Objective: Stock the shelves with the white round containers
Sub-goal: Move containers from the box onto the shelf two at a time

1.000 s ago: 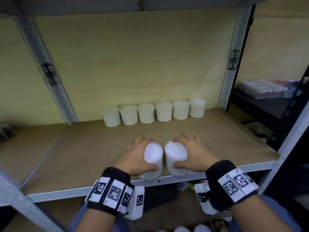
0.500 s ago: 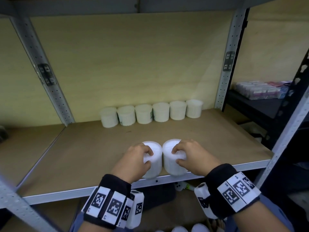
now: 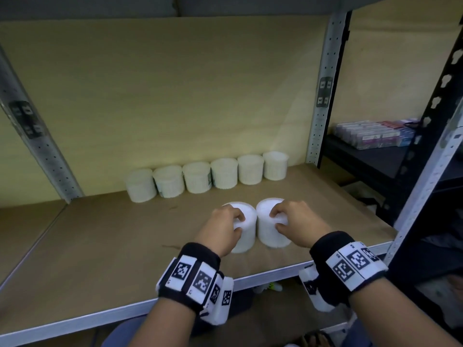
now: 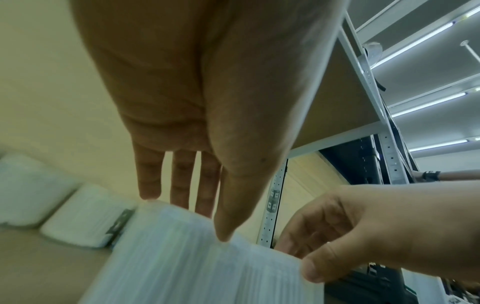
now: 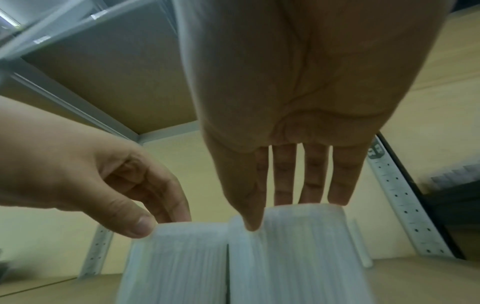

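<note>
Two white round containers stand upright side by side, touching, on the brown shelf board. My left hand grips the left container by its top, fingers over the rim and thumb on the near side. My right hand grips the right container the same way. The left wrist view shows my left hand on its container. The right wrist view shows my right hand on the right container, beside the left container. A row of several containers lines the back wall.
Perforated metal uprights frame the bay, and a metal rail edges the shelf front. Bare board lies between the held pair and the back row, and to the left. Flat boxes sit on a dark shelf at the right.
Both hands have slid the two containers from the shelf's front edge further in toward the back row. The grips have moved up to the container tops.
</note>
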Tool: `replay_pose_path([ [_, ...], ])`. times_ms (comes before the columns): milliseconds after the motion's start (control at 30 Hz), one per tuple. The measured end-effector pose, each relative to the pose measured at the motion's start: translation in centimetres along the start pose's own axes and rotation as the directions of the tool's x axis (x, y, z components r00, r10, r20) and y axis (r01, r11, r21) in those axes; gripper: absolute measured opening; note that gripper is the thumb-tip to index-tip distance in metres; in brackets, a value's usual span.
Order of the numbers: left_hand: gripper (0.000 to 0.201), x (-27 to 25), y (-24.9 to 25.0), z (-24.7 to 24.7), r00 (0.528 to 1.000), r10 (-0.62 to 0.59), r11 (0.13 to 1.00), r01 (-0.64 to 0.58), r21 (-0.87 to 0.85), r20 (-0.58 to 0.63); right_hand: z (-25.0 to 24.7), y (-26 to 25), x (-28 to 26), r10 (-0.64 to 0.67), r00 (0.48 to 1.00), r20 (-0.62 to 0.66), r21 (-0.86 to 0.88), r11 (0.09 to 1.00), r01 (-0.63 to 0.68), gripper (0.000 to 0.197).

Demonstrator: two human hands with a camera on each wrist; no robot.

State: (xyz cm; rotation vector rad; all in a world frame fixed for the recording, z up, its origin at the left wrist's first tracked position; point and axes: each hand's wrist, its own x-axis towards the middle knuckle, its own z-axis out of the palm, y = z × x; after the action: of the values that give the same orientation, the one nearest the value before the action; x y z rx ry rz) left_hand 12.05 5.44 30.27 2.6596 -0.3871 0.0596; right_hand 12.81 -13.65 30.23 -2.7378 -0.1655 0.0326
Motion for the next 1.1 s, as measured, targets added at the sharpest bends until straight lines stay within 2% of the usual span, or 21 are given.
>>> replay_pose_path([
  [200, 0.033, 5.3, 1.4, 1.6, 0.999, 0.033, 0.999, -0.033, 0.003, 0.019, -1.2, 3.0, 3.9, 0.080, 0.997, -0.008, -0.005, 0.997, -0.080, 0.032],
  [600, 0.032, 15.3, 2.2, 4.1, 1.000, 0.015, 1.000, -0.015, 0.007, 0.014, -2.4, 7.0, 11.8, 0.100, 0.990, -0.100, -0.078, 0.991, -0.108, 0.032],
  [733, 0.034, 17.6, 1.8, 5.0, 1.000, 0.014, 1.000, -0.014, -0.013, -0.003, -2.4, 7.9, 14.0, 0.104, 0.988, -0.112, -0.067, 0.991, -0.112, 0.032],
  [1100, 0.033, 19.4, 1.5, 6.1, 0.997, 0.051, 0.999, -0.050, 0.017, -0.064, -2.1, 8.6, 16.3, 0.084, 0.982, -0.169, -0.060, 0.994, -0.095, 0.030],
])
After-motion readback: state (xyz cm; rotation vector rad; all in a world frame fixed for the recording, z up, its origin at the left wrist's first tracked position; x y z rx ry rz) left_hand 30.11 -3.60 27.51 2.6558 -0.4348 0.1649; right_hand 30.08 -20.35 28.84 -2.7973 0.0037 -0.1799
